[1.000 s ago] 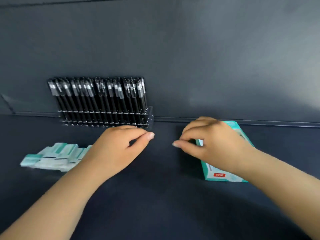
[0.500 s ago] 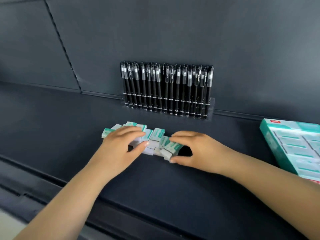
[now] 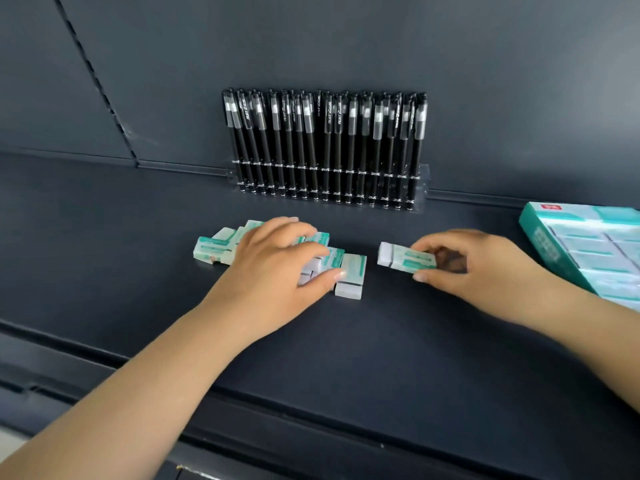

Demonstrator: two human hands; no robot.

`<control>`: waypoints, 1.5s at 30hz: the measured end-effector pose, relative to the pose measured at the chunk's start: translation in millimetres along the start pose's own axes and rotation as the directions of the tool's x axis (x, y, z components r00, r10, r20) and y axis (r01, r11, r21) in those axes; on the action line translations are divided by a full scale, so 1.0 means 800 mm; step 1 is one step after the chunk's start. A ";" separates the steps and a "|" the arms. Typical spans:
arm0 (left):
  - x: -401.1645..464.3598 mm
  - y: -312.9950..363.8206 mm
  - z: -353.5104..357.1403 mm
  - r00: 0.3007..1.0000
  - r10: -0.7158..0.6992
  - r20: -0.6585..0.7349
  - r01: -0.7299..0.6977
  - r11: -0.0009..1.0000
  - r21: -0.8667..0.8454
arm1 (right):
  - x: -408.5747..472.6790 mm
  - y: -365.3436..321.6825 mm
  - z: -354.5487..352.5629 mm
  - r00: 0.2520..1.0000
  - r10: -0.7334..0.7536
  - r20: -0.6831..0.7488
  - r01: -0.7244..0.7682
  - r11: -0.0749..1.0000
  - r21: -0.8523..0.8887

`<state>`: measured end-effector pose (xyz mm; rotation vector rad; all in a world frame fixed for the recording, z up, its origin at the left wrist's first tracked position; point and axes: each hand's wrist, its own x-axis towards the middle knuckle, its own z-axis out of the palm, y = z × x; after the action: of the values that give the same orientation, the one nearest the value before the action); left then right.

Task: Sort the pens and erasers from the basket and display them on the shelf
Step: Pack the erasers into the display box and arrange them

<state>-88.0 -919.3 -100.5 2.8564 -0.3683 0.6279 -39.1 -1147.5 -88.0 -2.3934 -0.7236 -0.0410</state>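
Note:
Several white erasers with teal sleeves lie in a loose pile (image 3: 214,249) on the dark shelf (image 3: 381,341). My left hand (image 3: 273,271) rests on top of the pile with fingers spread, the thumb touching one eraser (image 3: 351,277) at the pile's right end. My right hand (image 3: 474,268) pinches a single eraser (image 3: 403,259) between thumb and fingers, apart from the pile to its right. Behind them a row of black pens (image 3: 325,147) stands upright in a clear acrylic holder (image 3: 420,188) against the back wall.
A teal eraser box (image 3: 585,251) lies at the right edge of the shelf. The shelf's front lip (image 3: 277,410) runs across below my forearms. A dark back panel (image 3: 346,46) rises behind the pens.
My hands left the box area and came onto the eraser pile. My right hand has since drawn one eraser away to the right of the pile. The view shifted left.

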 end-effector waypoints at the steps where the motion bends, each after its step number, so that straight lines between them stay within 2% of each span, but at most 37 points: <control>1: 0.003 0.010 0.001 0.998 0.026 0.054 -0.027 0.999 0.036 | -0.005 0.003 -0.002 1.000 0.015 -0.013 -0.014 1.000 0.012; 5: 0.011 0.034 0.016 0.944 -0.079 0.321 0.028 0.987 0.160 | -0.014 0.010 -0.002 0.998 0.060 -0.014 -0.056 0.974 0.221; 9: 0.006 0.041 0.022 0.928 -0.056 0.368 -0.010 0.985 0.175 | -0.011 0.020 0.001 0.992 0.119 -0.046 -0.095 0.931 0.352; 14: -0.006 0.047 0.010 0.892 -0.020 0.452 0.051 0.997 -0.057 | -0.016 0.017 -0.004 0.986 0.163 -0.038 -0.123 0.859 0.497; 17: -0.017 0.051 0.004 0.932 -0.035 0.361 0.083 0.989 -0.119 | -0.029 0.020 -0.010 0.991 0.125 -0.039 -0.101 0.921 0.377; 20: -0.018 0.057 0.009 0.970 -0.062 0.234 0.078 0.995 -0.058 | -0.052 0.023 -0.017 0.998 0.070 -0.006 -0.066 0.965 0.253; 23: -0.016 0.065 0.013 0.973 -0.122 0.197 0.133 0.990 -0.047 | -0.072 0.029 -0.021 1.000 0.021 -0.013 -0.019 0.990 0.142; 26: -0.016 0.071 0.013 0.991 -0.088 0.096 0.098 0.989 -0.110 | -0.079 0.033 -0.027 0.999 -0.007 -0.032 0.011 0.990 0.139; 29: -0.010 0.081 0.006 0.996 -0.085 0.012 0.085 0.978 -0.188 | -0.085 0.034 -0.038 0.983 -0.069 -0.169 0.082 0.994 0.072; 31: 0.001 0.092 0.003 0.995 -0.090 -0.032 0.081 0.972 -0.219 | -0.092 0.038 -0.052 0.948 -0.128 -0.293 0.108 0.991 -0.084; 34: 0.022 0.115 0.004 0.993 -0.091 -0.075 0.067 0.957 -0.282 | -0.104 0.054 -0.079 0.914 -0.168 -0.370 0.070 0.962 -0.264; 37: 0.050 0.148 0.015 0.995 -0.060 -0.074 0.030 0.934 -0.356 | -0.115 0.080 -0.108 0.909 -0.116 -0.401 -0.010 0.955 -0.298; 41: 0.090 0.191 0.043 0.997 0.079 -0.001 -0.073 0.904 -0.420 | -0.128 0.120 -0.134 0.887 -0.048 -0.460 -0.125 0.932 -0.339; 45: 0.122 0.220 0.070 0.990 0.138 0.033 -0.107 0.877 -0.468 | -0.132 0.148 -0.144 0.886 -0.072 -0.459 -0.141 0.900 -0.413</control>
<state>-30.5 -1119.7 -84.7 2.4065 -0.6223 0.3972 -52.2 -1343.2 -83.5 -2.6564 -0.4694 -0.8192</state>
